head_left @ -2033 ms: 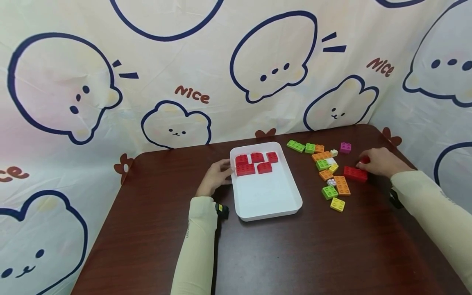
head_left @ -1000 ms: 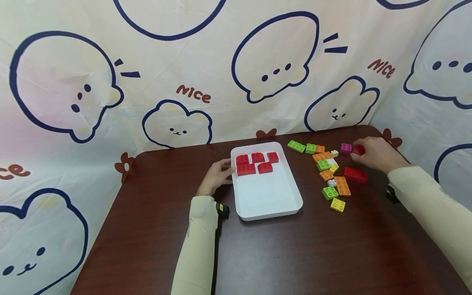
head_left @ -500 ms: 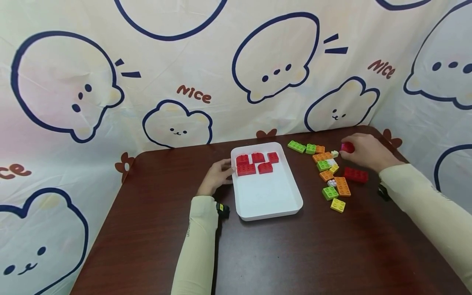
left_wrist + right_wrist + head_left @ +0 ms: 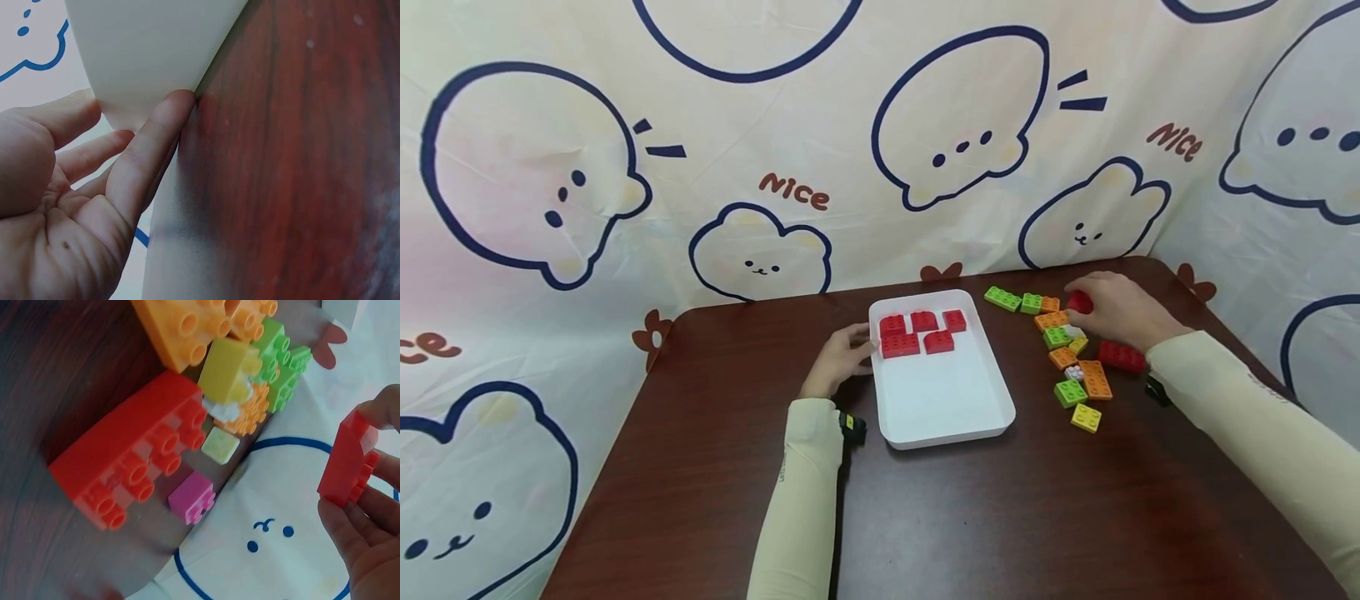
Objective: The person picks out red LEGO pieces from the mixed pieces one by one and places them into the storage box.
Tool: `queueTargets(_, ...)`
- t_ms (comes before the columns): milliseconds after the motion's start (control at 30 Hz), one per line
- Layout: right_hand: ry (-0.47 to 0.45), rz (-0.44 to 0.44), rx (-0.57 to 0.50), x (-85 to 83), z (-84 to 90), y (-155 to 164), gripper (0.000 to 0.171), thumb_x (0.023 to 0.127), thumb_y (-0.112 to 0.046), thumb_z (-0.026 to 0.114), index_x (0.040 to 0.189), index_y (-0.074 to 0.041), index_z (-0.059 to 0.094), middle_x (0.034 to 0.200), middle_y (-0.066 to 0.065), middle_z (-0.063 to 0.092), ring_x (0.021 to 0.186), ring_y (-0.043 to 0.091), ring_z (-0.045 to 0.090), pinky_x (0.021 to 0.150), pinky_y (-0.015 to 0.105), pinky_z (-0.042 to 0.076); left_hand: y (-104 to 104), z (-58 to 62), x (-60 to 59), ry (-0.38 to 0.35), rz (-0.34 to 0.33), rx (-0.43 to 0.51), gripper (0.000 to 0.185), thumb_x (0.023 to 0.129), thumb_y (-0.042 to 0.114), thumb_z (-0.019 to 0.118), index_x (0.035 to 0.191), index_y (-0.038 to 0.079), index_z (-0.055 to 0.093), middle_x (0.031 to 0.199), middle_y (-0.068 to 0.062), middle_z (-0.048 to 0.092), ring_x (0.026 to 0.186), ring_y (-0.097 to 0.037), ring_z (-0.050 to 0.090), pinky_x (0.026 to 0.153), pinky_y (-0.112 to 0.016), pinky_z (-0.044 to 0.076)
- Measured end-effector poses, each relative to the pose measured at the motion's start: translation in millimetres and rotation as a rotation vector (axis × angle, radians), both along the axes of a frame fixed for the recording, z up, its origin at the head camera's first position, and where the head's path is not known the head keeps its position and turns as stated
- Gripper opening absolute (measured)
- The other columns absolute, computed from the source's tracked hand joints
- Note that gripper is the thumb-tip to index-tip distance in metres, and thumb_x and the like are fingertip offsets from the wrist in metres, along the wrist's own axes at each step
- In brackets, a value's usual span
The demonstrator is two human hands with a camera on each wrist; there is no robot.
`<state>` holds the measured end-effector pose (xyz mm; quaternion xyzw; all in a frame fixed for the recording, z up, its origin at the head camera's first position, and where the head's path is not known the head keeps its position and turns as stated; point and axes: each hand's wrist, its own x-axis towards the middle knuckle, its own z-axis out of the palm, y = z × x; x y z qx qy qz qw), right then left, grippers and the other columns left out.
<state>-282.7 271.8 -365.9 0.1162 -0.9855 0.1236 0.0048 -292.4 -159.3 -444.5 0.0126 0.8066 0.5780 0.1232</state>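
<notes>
My right hand [image 4: 1112,310] pinches a small red brick [image 4: 1079,302] [image 4: 347,459] above the pile of loose bricks at the table's right. A long red brick [image 4: 1123,357] [image 4: 134,444] lies just below that hand. My left hand [image 4: 842,356] rests with straight fingers [image 4: 156,140] against the left wall of the white tray [image 4: 951,396] [image 4: 150,50]. Several red bricks [image 4: 921,332] lie at the tray's far end.
Green, orange, yellow, white and magenta bricks [image 4: 1071,350] [image 4: 231,369] are scattered right of the tray on the dark wooden table [image 4: 985,517]. A cartoon-printed cloth [image 4: 775,150] hangs behind and to the right.
My right hand lifted the small red brick from beside the long red one and carried it left over the pile. The left hand and the tray stayed put.
</notes>
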Motion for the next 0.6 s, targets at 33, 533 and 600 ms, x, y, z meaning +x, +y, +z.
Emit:
queueTargets(33,-0.001,0.005,0.004,0.1,-0.4,-2,0.051,0.091,-0.025,0.074,0.133,0.002,0.061,0.134,0.03,0.056,0.124,0.048,0.049,0.103,0.067,0.042,0,0.0,0.1,0.001,0.0,0.0,0.054,0.102,0.017,0.064,0.152,0.008,0.045,0.137,-0.018,0.054,0.114,-0.033,0.064,0.087,-0.041,0.06)
queueTargets(533,0.013,0.064,0.034,-0.6,-7.1,-30,0.054,0.09,-0.026,0.077,0.134,0.001,0.061,0.137,0.027,0.056,0.122,0.044,0.053,0.093,0.059,0.054,0,-1.0,-0.7,0.001,-0.009,0.013,0.053,0.102,0.016,0.063,0.152,0.007,0.044,0.137,-0.018,0.054,0.116,-0.034,0.063,0.085,-0.042,0.06)
queueTargets(600,0.018,0.077,0.034,-0.6,-7.8,-35,0.053,0.09,-0.026,0.076,0.134,0.0,0.062,0.137,0.027,0.056,0.121,0.043,0.054,0.093,0.059,0.054,0,-0.9,-0.5,-0.002,-0.01,0.015,0.054,0.102,0.017,0.063,0.152,0.007,0.044,0.138,-0.018,0.054,0.116,-0.034,0.063,0.085,-0.042,0.06)
